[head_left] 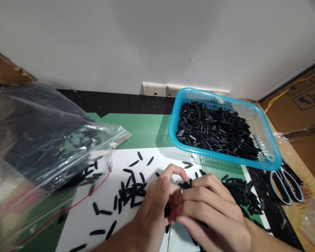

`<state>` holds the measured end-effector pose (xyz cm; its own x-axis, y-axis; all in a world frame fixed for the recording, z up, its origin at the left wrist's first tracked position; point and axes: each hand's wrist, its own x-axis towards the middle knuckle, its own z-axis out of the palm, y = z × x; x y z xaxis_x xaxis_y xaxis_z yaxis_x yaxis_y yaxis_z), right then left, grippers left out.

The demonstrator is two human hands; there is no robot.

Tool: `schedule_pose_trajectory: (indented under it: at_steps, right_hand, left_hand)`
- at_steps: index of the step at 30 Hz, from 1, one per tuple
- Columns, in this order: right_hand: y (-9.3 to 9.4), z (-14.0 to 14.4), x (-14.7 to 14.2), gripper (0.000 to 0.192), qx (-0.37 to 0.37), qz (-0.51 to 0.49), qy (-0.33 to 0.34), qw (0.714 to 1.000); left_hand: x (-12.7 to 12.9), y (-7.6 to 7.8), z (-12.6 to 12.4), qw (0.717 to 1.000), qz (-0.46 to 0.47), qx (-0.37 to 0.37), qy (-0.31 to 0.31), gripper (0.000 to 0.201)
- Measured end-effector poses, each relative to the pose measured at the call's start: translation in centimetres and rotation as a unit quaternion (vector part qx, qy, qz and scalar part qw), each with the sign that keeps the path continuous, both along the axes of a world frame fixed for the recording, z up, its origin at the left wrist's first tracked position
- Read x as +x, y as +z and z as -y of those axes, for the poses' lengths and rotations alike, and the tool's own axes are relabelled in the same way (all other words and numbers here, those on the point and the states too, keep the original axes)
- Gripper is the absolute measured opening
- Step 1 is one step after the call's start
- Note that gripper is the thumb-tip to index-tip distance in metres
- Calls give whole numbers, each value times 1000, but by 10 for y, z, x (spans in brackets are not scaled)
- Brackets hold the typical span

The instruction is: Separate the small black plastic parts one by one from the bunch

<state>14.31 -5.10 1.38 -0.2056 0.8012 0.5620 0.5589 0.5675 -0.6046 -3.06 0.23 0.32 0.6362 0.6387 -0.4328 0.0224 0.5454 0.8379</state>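
My left hand (pixel 157 199) and my right hand (pixel 212 206) meet over the white sheet (pixel 120 157), fingers curled inward and touching. Small black plastic pieces (pixel 185 184) show between the fingertips of both hands. Another dark bit is visible in the curl of my left hand, partly hidden by the fingers. How many pieces each hand holds cannot be made out. Left of my hands lies a loose pile of slim black plastic pieces (pixel 132 192), with several more scattered around it. A second heap (pixel 244 196) sits to the right of my right hand.
A blue plastic basket (pixel 225 161) full of similar black pieces stands at the back right. Scissors (pixel 286 185) lie beyond its front right corner. A clear zip bag (pixel 55 147) with black pieces covers the left side. A cardboard box (pixel 301 105) and a grey wall (pixel 157 42) bound the workspace.
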Motion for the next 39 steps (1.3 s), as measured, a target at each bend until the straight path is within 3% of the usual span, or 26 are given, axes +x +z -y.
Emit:
schedule_pose_trajectory:
  at_steps: [4,9,14,24,27,30,34,39]
  right_hand:
    - [-3,3,-5,16,-5,25,7,1000]
    - [-11,9,-14,10,50,72,-14,996]
    - [-8,6,-17,27,126,117,-26,985]
    - [1,16,-17,32,166,147,-14,975]
    - [6,15,-8,23,125,98,13,987]
    - [13,10,3,17,15,-38,14,999]
    - [12,-1,13,20,-125,-235,-34,963]
    - [-2,-7,17,11,-199,-281,-64,937]
  left_hand:
    - [2,-1,-2,1000,4,-23,14,77]
    - [7,3,-13,995,45,-58,64,69]
    - [12,14,-22,993,42,-98,51,64]
    - [22,23,-16,969,103,-209,82,47]
    - [22,18,-19,972,104,-195,79,42]
    - [19,12,-21,979,92,-177,37,33]
    - [14,5,-20,985,112,-128,-31,38]
    - [8,0,-17,989,104,-103,-31,39]
